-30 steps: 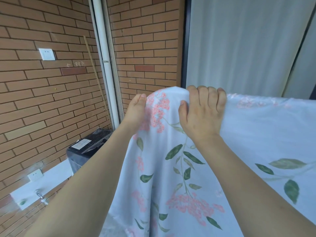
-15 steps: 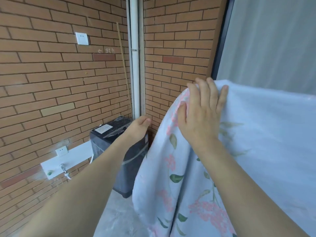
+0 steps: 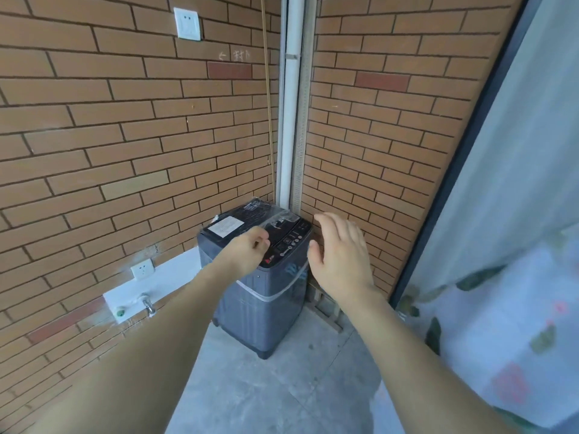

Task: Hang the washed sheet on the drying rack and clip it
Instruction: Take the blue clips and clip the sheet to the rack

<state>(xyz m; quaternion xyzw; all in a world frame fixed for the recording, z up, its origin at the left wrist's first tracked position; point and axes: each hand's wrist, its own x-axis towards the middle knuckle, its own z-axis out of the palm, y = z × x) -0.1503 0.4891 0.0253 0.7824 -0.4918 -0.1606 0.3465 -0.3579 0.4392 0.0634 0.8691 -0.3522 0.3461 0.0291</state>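
The washed sheet (image 3: 501,324), pale blue with pink flowers and green leaves, hangs at the right edge of the view; the rack under it is hidden. My right hand (image 3: 340,255) is off the sheet, fingers spread and relaxed, holding nothing, in front of the brick corner. My left hand (image 3: 250,249) hovers left of it with fingers loosely curled and empty, over the washing machine. No clips are in sight.
A dark grey washing machine (image 3: 260,296) stands in the brick corner beside a white pipe (image 3: 289,120). A wall tap (image 3: 147,303) and socket (image 3: 142,268) are on the left wall. A dark door frame (image 3: 454,183) with grey curtain lies right. The floor is concrete.
My right hand has let go of the sheet and both hands have swung left with my view. The sheet now sits at the right edge and the washing machine is in the centre.
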